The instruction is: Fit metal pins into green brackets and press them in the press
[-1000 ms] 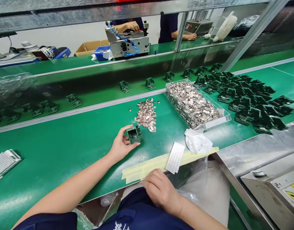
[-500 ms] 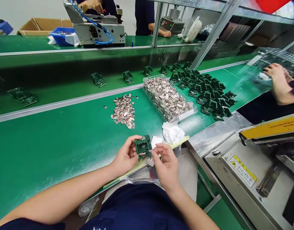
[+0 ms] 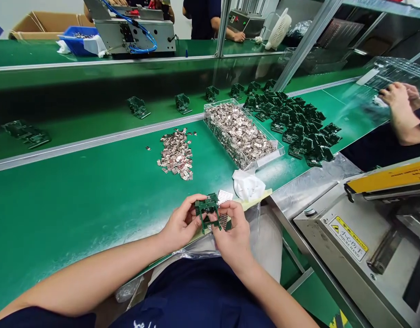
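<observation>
A small green plastic housing point(image 3: 207, 205) with an open middle is held over the bench edge in front of me. My left hand point(image 3: 183, 223) is closed around its left side, thumb low and fingers behind. My right hand point(image 3: 232, 230) is closed on its right side, with the thumb reaching into the opening. Whether a small metal piece sits under that thumb is hidden. Just behind the housing is a white sheet with rows of marks point(image 3: 225, 197). A loose pile of small silvery metal pieces point(image 3: 176, 154) lies farther up the green bench.
A clear box point(image 3: 269, 157) full of similar metal pieces stands beyond my hands. Many green housings point(image 3: 295, 123) are heaped right of it, others along the back ledge. A crumpled white cloth point(image 3: 248, 186), a machine point(image 3: 346, 237) and a co-worker's hands point(image 3: 397, 98) are to the right.
The green housing has turned and tipped in my left hand. My right hand has come in from its edge, and the thumb now reaches into the opening. The view has shifted slightly.
</observation>
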A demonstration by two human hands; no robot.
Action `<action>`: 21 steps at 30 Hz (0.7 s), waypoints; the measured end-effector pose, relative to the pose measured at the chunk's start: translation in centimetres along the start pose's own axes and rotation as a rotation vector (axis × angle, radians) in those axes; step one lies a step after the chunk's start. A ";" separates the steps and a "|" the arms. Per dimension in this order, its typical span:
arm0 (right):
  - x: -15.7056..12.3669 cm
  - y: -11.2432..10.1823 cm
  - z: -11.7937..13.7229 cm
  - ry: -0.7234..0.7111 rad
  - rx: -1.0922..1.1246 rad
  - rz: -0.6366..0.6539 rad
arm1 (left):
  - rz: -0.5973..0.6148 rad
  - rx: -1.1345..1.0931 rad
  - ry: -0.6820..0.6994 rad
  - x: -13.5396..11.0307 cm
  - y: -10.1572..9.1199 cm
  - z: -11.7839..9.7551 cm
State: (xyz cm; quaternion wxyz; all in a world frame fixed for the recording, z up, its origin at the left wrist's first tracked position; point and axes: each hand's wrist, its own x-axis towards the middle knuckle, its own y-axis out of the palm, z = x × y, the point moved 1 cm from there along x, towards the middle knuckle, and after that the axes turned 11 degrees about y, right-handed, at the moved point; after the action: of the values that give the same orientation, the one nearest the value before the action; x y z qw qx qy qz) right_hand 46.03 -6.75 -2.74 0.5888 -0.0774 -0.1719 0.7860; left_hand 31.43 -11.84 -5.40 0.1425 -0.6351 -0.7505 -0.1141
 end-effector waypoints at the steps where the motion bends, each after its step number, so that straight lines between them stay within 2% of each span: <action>1: 0.0 0.0 0.1 -0.003 -0.004 0.006 | 0.002 0.022 0.010 0.0 0.0 -0.1; 6: -0.2 0.1 0.2 -0.037 -0.024 -0.022 | 0.023 0.077 0.044 0.0 0.0 -0.5; 11: -0.7 0.1 -0.3 -0.054 0.007 -0.098 | -0.057 0.115 -0.008 -0.1 0.1 -0.7; 13: -0.8 0.1 -0.4 0.017 0.081 -0.087 | -0.090 0.108 -0.024 -0.1 0.1 -0.8; 17: -0.5 0.5 -0.4 0.233 0.313 0.065 | -0.099 0.099 -0.044 -0.1 0.3 -1.0; 21: -0.3 0.9 -0.3 0.329 0.436 0.093 | -0.115 0.078 -0.047 -0.2 0.3 -1.2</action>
State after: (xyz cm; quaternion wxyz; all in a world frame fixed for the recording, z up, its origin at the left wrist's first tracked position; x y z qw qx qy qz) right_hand 45.44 -7.21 -3.34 0.5748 -0.0832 0.1028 0.8075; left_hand 31.88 -12.42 -4.40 0.1424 -0.5874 -0.7929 -0.0779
